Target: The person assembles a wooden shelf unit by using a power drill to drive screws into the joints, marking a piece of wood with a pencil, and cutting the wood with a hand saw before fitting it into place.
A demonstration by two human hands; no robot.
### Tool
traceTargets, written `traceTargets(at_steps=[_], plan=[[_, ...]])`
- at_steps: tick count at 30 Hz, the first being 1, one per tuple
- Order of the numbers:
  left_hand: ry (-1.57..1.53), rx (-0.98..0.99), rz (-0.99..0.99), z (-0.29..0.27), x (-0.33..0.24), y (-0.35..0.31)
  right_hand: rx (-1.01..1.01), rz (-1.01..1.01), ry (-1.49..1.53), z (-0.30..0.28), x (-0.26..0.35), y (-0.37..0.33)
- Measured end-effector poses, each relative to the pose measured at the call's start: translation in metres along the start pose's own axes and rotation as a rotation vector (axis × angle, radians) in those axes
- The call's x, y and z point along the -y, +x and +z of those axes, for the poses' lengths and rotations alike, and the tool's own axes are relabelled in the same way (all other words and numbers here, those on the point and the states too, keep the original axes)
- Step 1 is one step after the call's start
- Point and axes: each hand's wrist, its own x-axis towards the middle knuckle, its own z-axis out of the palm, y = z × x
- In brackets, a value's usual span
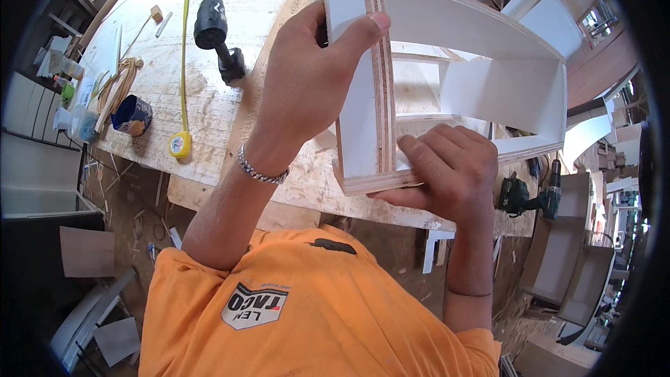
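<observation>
A white plywood box frame [502, 91] with bare layered edges stands tilted over the workbench in front of me. My left hand [314, 70] grips its left end panel, thumb laid over the plywood edge and fingers hidden behind. Along the near side, my right hand [450, 167] is closed round the lower board, thumb beneath and fingers bent over the top. Left of the box, a black cordless drill [213, 24] rests on the bench. Farther left lies a yellow tape measure [180, 144] with its blade drawn out away from me.
The white workbench [230, 119] is dusty and scuffed. On its left are a dark blue tin [131, 114], a coil of tan cord [120, 84] and small containers. A green drill [534, 195] sits at the right edge. Cabinet carcasses [572, 265] and offcuts stand on the floor to the right.
</observation>
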Motion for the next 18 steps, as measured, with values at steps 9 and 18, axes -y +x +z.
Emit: traceTargets(at_steps=[9, 18], plan=[[-0.057, -0.011, -0.056, 0.013, 0.0, 0.019, -0.327, 0.043, -0.104, 0.017, -0.018, 0.0], [-0.341, -0.199, -0.169, 0.022, 0.014, -0.002, -0.241, -0.056, 0.12, 0.001, -0.055, 0.024]])
